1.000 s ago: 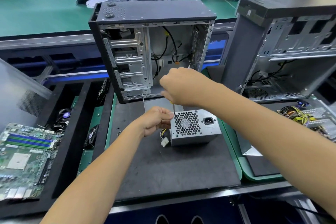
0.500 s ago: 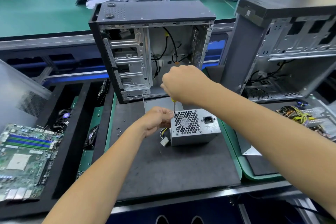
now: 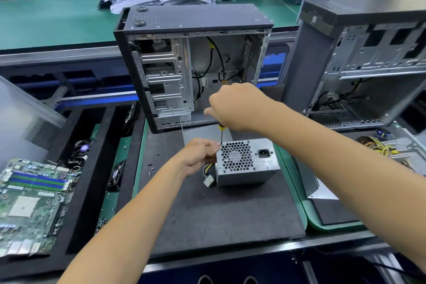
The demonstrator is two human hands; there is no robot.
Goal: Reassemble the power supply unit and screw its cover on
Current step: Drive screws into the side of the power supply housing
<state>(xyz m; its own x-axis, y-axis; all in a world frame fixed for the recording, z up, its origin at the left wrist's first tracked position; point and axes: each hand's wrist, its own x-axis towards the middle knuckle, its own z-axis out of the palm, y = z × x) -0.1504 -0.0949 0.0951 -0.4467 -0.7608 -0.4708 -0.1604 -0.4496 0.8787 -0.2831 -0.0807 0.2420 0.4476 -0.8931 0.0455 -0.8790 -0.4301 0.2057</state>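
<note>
A grey power supply unit (image 3: 247, 162) stands on the dark mat (image 3: 219, 210), its honeycomb fan grille and power socket facing up. My right hand (image 3: 237, 106) grips a screwdriver (image 3: 221, 132) with a yellow and black handle, held upright, its tip at the unit's top left corner. My left hand (image 3: 199, 154) presses against the unit's left side right at that corner, fingers pinched by the tip. Yellow and black cables with a white connector (image 3: 208, 181) hang out of the unit's left side.
An open black computer case (image 3: 193, 64) stands just behind the mat. A second open case (image 3: 359, 64) is on the right, with loose yellow cables (image 3: 378, 145) beside it. A motherboard (image 3: 30, 203) lies at the left. A few small screws (image 3: 150, 168) lie on the mat.
My right hand has lifted slightly, so the yellow and black handle now shows below the fist. My left hand and the unit have stayed put.
</note>
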